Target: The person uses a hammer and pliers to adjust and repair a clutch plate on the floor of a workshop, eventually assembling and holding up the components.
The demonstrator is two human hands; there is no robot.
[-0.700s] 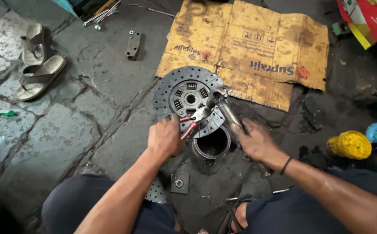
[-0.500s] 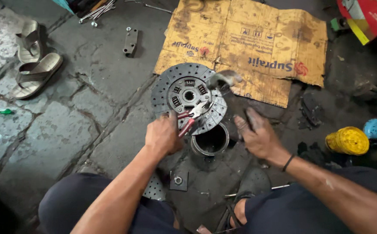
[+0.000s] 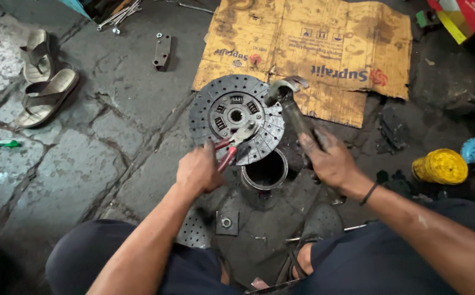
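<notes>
Two sandals [image 3: 43, 82] lie near the left edge of the cracked stone floor [image 3: 84, 164], with a green-handled tool [image 3: 0, 143] just below them and a small metal plate [image 3: 162, 51] farther toward the top edge. Toward the middle, the left hand [image 3: 198, 170] is clamped around the red handles of pliers [image 3: 232, 145], whose nose rests on the perforated clutch disc [image 3: 236, 117], which lies partly over an open metal cylinder [image 3: 265, 170] below the lower edge of a flattened cardboard sheet [image 3: 325, 54]. The right hand [image 3: 330, 158] is closed around the shaft of a hammer [image 3: 292, 106], its head touching the disc's right rim, and a yellow spool [image 3: 440, 166] sits near the floor's right edge.
</notes>
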